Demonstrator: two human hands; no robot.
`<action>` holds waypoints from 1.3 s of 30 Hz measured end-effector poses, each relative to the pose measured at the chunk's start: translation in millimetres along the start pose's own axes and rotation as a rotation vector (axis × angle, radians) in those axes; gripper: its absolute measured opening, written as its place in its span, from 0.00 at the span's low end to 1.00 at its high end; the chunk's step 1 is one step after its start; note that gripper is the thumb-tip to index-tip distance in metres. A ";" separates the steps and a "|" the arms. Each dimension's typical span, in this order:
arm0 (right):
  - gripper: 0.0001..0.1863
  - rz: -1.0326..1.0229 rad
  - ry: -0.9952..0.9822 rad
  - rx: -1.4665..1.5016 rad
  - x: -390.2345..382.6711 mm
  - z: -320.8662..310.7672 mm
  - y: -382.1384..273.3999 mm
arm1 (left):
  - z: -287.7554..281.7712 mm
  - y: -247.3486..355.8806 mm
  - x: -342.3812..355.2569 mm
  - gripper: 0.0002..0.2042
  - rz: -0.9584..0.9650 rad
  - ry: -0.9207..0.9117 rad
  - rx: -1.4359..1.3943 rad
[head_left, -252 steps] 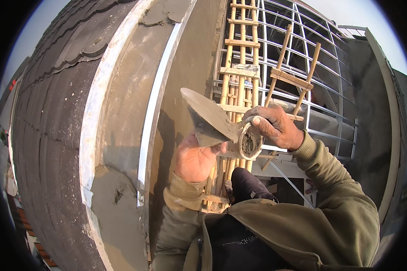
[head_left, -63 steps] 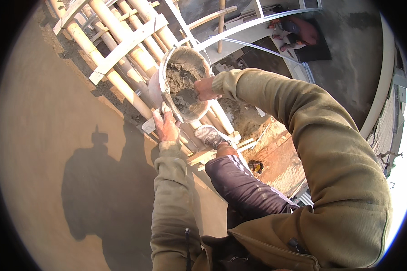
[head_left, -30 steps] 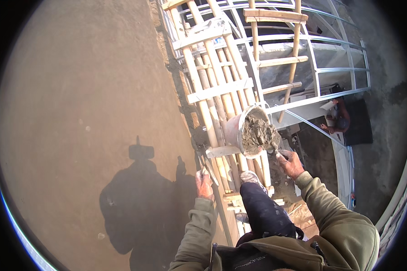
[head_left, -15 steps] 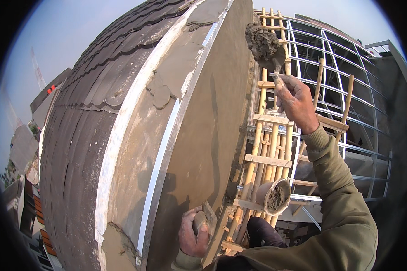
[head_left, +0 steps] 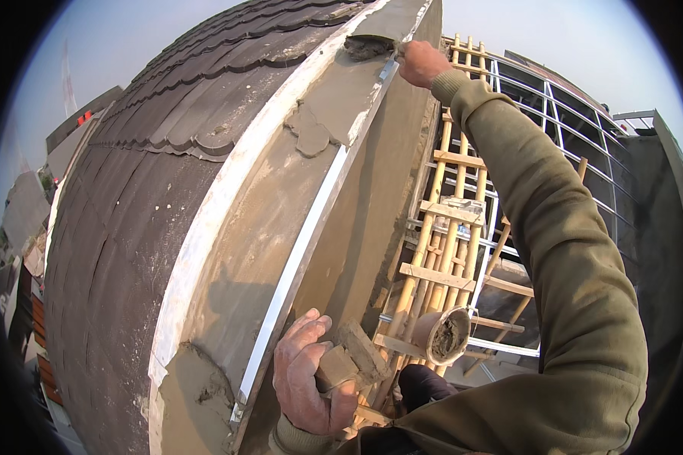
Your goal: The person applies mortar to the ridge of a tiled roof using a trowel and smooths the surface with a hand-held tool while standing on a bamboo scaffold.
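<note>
Right hand (head_left: 421,62), raised from the bucket (head_left: 442,336) moments ago, now grips a trowel (head_left: 372,47) pressing mortar onto the far roof edge (head_left: 334,114), while the left hand (head_left: 307,375) clutches a wooden float (head_left: 353,356) near the ladder (head_left: 440,243).

Right hand (head_left: 420,62) presses mortar (head_left: 366,47) onto ledge (head_left: 334,106); left hand (head_left: 307,375) grips a block (head_left: 353,356).

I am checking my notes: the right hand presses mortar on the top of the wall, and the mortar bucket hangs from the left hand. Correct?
Not quite. In the head view the left hand grips a wooden block; the mortar bucket sits apart on the bamboo scaffold. The right hand does press mortar.
</note>
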State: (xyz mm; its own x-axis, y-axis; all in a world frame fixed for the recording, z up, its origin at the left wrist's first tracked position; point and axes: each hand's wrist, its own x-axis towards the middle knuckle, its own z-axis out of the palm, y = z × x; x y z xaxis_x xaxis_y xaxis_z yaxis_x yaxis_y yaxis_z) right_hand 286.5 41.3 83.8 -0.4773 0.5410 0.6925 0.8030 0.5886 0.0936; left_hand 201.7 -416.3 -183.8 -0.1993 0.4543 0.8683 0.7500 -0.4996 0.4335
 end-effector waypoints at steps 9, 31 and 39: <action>0.18 -0.056 0.110 0.045 7.1 -4.4 -0.4 | 9.5 -20.7 -11.7 0.21 -0.086 -0.065 -0.110; 0.16 -0.030 0.354 0.441 -61.5 23.6 45.6 | 40.8 -16.1 99.1 0.18 -0.099 -0.064 0.382; 0.13 -0.210 0.316 0.360 -25.5 76.4 82.2 | 118.5 -35.4 133.5 0.15 -0.119 -0.079 0.839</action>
State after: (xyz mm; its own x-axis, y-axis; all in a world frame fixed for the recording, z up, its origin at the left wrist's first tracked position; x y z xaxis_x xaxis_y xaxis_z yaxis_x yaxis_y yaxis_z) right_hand 337.4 121.8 19.2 -0.4388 0.2143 0.8726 0.5013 0.8643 0.0399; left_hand 223.3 -250.6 -111.9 -0.2852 0.5350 0.7952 0.9522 0.2532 0.1712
